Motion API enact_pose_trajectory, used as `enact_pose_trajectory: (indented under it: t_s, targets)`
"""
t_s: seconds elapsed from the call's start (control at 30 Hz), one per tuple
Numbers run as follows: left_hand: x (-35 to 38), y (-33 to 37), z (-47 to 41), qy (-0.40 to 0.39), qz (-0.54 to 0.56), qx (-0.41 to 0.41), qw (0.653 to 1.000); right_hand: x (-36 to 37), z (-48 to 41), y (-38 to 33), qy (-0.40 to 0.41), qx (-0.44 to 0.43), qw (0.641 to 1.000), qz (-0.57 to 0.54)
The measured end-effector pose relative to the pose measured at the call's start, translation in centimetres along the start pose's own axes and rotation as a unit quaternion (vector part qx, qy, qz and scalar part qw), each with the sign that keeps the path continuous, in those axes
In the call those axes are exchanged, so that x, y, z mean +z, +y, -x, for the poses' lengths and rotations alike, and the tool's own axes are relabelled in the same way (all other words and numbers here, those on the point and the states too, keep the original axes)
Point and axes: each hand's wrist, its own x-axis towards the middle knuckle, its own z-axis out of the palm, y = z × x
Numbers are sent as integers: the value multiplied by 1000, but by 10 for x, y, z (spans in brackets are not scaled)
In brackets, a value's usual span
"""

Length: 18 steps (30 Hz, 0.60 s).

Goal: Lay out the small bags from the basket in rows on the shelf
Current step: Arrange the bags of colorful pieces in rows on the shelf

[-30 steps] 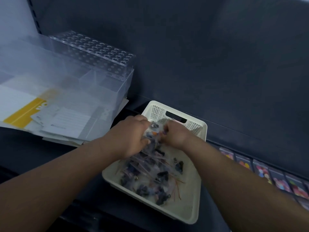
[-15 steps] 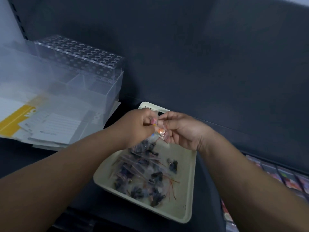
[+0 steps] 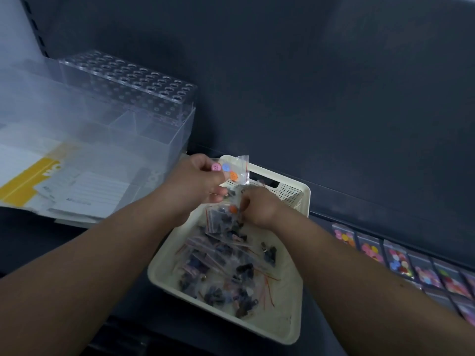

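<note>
A cream plastic basket sits on the dark shelf, holding several small clear bags of dark pieces with red zip strips. My left hand holds up a small clear bag of coloured buttons above the basket's far end. Just to its right, my right hand is down in the basket with curled fingers pinching another bag that shows an orange button. Rows of small button bags lie on the shelf to the right.
A clear acrylic organiser with a perforated top stands at the left over papers and a yellow-and-white card. The dark back wall rises right behind the basket. The shelf's front edge runs below the basket.
Both hands were together over the basket. Now my left hand has lifted a button bag higher and my right hand has dropped back into the basket onto another bag.
</note>
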Motion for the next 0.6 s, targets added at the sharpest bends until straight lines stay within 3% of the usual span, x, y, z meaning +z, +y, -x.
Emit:
enact_pose_trajectory:
  t_s: [0.1,0.17,0.3,0.53,0.6]
  targets:
    - [0,2,1,-2,6,-6,1000,-4,3,1,8,-7,1000,-15]
    - [0,2,1,-2,6,-7,1000,-10,7,4,19,10,992,-125]
    - [0,2,2,-1,2,-13,1000,-28,22,8,24,31,938,-346]
    - [3,4,3,-4,7,-29,1000,-49,53,14,42,-11,903,-427]
    - [4,7,4,-9,9,-38,999,-51,63,14,42,-21,879,-475]
